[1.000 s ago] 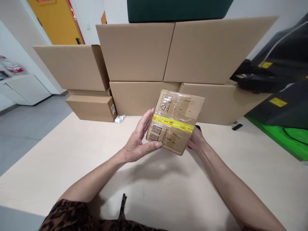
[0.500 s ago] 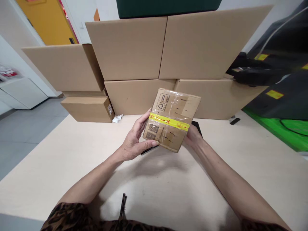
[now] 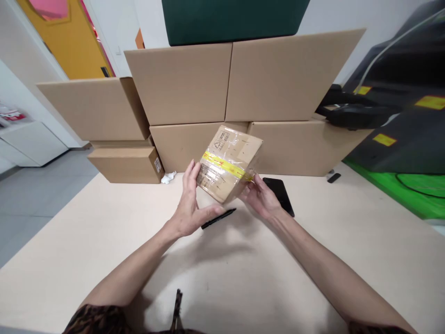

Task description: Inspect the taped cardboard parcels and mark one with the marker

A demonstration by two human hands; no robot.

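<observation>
A small taped carton (image 3: 231, 160) with a yellow band hangs tilted above the table, one side face now showing. My right hand (image 3: 260, 197) grips its lower right side, the fingers partly hidden beneath it. At the carton's left edge, the fingers of my left hand (image 3: 191, 204) touch it, while the thumb is spread away below. A black pen (image 3: 219, 218) lies on the table just under my left thumb. Beyond my right hand rests a dark phone-like slab (image 3: 280, 195).
Large cardboard boxes (image 3: 271, 79) form a wall along the back of the table (image 3: 222, 287), with a dark green bin (image 3: 232, 18) on top. A smaller box (image 3: 121, 164) and crumpled white tissue (image 3: 168, 177) are at left. A small black object (image 3: 334, 178) lies back right.
The carton has moved left and turned, so its right side shows. My right hand has come out from behind it. My left thumb has left its front, and the view has tilted up.
</observation>
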